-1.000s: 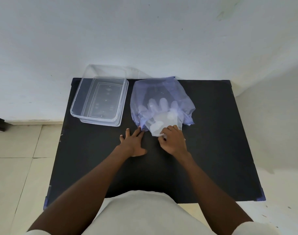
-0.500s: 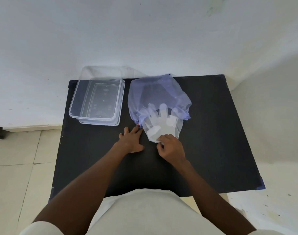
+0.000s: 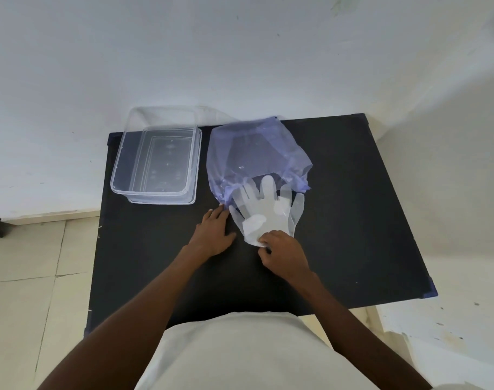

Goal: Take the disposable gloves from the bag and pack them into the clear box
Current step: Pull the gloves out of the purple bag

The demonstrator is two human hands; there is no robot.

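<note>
right hand point(image 3: 285, 253) pinching gloves point(image 3: 268, 213) (cuff end), left hand point(image 3: 213, 233) flat, released, beside bag point(image 3: 254, 153)

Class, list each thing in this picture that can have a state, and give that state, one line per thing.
Clear box: open, empty, resting on its lid.
Bag: lying flat, mouth toward the person.
Gloves: mostly out of the bag.
Left hand: flat, pinning the bag's edge.
Right hand: pinching the gloves' cuff.

Plain indoor room, kind uncertain, possibly domestic. Evidence: bare white wall point(image 3: 240, 52), marked and scuffed; pale tiled floor point(image 3: 23, 277) with dark grout lines; small black table point(image 3: 352, 220) set against the wall. No fittings visible to settle the room's use.
</note>
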